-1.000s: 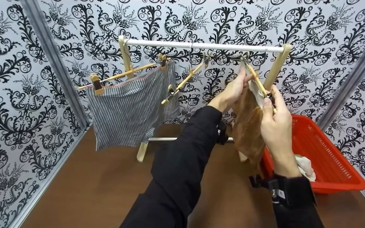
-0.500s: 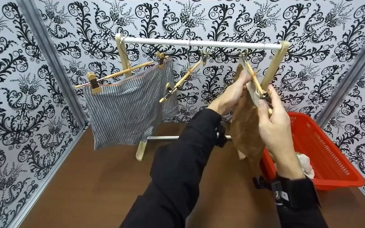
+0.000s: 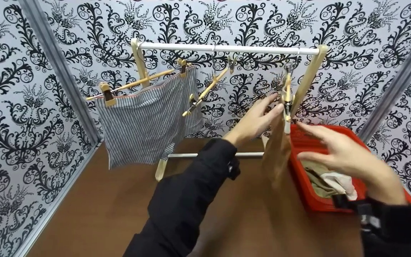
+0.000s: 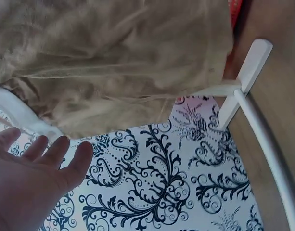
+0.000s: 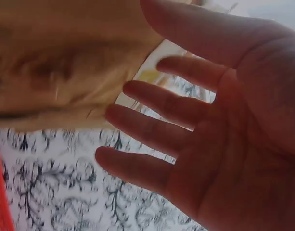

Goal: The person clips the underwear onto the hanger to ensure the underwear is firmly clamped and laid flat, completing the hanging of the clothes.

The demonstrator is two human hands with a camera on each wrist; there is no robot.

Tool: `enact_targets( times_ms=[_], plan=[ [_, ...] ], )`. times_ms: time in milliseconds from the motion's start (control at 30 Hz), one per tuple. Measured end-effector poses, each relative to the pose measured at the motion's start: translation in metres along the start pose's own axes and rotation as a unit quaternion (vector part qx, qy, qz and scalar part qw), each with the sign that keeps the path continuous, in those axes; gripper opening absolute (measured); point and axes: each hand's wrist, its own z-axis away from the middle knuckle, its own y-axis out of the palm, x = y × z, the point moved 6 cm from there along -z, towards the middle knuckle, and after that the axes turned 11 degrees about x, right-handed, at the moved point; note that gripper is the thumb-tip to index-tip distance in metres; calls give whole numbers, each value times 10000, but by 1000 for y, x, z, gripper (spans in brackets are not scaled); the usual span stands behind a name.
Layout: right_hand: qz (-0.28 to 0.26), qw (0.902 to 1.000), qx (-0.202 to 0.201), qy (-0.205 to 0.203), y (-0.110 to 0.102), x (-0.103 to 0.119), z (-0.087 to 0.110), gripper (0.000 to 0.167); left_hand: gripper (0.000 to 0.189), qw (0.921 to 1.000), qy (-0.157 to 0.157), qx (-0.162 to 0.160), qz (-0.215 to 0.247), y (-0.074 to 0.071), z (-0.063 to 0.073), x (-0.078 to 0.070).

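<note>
A brown garment with a white waistband hangs from a wooden clip hanger at the right of the rack. Beside the hanger, on its left, my left hand has its fingers extended; whether the fingertips touch it I cannot tell. The left wrist view shows that hand holding nothing, below the cloth. To the right of the garment, my right hand is spread and blurred, over the red basket. In the right wrist view its fingers are straight and apart, near the cloth.
A striped garment hangs from a clip hanger at the left. Between the two garments is a bare hanger. All hang from the white rod. The red basket contains green cloth and white cloth.
My right hand has let go of the hanger's front clip and moved right and down. The left hand has shifted slightly left. The hanger and brown garment have swung nearly edge-on.
</note>
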Motion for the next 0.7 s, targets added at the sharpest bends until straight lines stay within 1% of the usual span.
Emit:
enact_targets(
  times_ms=[33,100,133,200,267,300,333,367,400,433,467,500,533,567,600,633,667,700],
  plan=[
    [18,9999,66,89,-2,-7,1,77,62,10000,7,-46,-81,0,4,1],
    [29,9990,230,387,-4,-24,1,72,62,9998,125,-126,-97,0,11,0],
    [24,9978,337,563,-4,-33,1,71,62,9996,192,-184,-57,1,15,-1],
    [55,9950,570,818,-2,-51,-3,71,59,9981,446,-400,125,1,24,-7],
    [117,9923,798,942,4,-70,-8,71,56,9937,834,-713,223,2,34,-17],
    [150,9909,922,968,7,-80,-10,71,54,9901,1065,-893,174,3,40,-24],
    [203,9892,1055,993,11,-90,-11,71,52,9850,1345,-1078,1,4,47,-32],
    [244,9877,1180,992,15,-100,-12,70,50,9766,1701,-1291,-252,5,54,-40],
    [259,9858,1318,1006,20,-110,-13,69,49,9644,2063,-1532,-621,7,62,-49],
    [258,9833,1470,1042,24,-120,-13,69,47,9472,2444,-1782,-1064,9,70,-59],
    [251,9810,1608,1056,29,-130,-12,68,44,9249,2807,-2036,-1561,12,78,-69],
    [211,9779,1757,1109,33,-140,-11,68,42,8991,3141,-2254,-2054,16,86,-78],
    [157,9750,1891,1161,37,-150,-10,67,41,8716,3452,-2397,-2522,22,93,-86],
    [74,9722,2004,1210,40,-158,-9,67,39,8446,3713,-2478,-2957,29,100,-93],
    [-69,9689,2124,1271,43,-166,-7,67,37,8214,3899,-2477,-3345,37,105,-99],
    [-162,9656,2230,1325,46,-173,-5,68,35,8056,4019,-2367,-3653,45,109,-103],
    [-242,9635,2298,1352,48,-179,-3,69,34,7964,4071,-2204,-3890,55,111,-106],
    [-320,9617,2342,1388,50,-185,-1,70,36,7937,4065,-2025,-4047,65,112,-106]
  ],
)
